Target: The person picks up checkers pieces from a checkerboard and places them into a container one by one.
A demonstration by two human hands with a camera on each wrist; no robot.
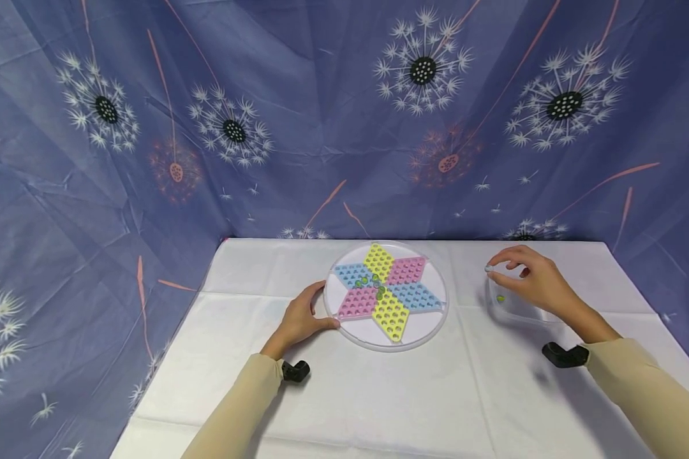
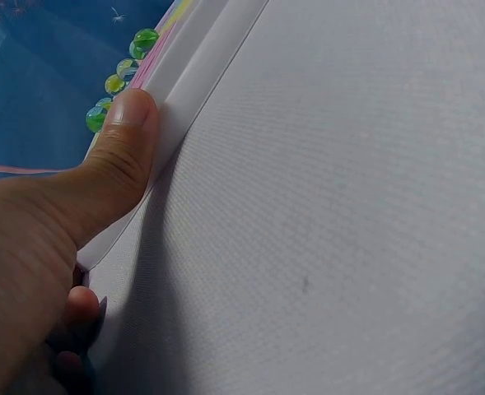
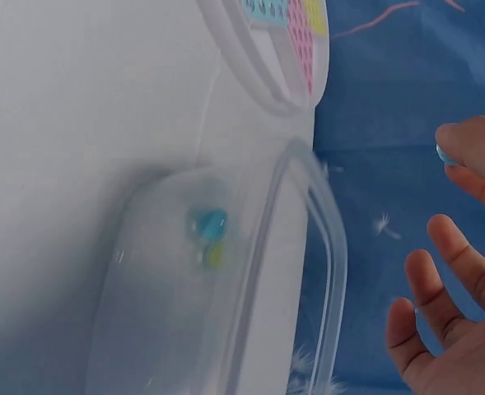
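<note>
A round white Chinese checkers board (image 1: 422,328) with a pink, yellow and blue star lies on the table. Several green and clear marbles (image 1: 381,292) sit in holes around its centre and blue point. My left hand (image 1: 301,319) grips the board's left edge; in the left wrist view its thumb (image 2: 127,136) presses on the rim. Off to the right, my right hand (image 1: 531,280) pinches a light blue marble (image 3: 445,155) between thumb and index finger, the other fingers spread. That hand is above a clear plastic box (image 3: 333,247), where a blue marble (image 3: 212,224) and a yellow-green marble (image 3: 216,254) show.
White cloth covers the table (image 1: 379,401). A blue curtain (image 1: 321,127) with dandelion prints hangs along the back and sides. Black wrist cameras are strapped at both sleeves. The box stands to the right of the board, with a gap of cloth between them.
</note>
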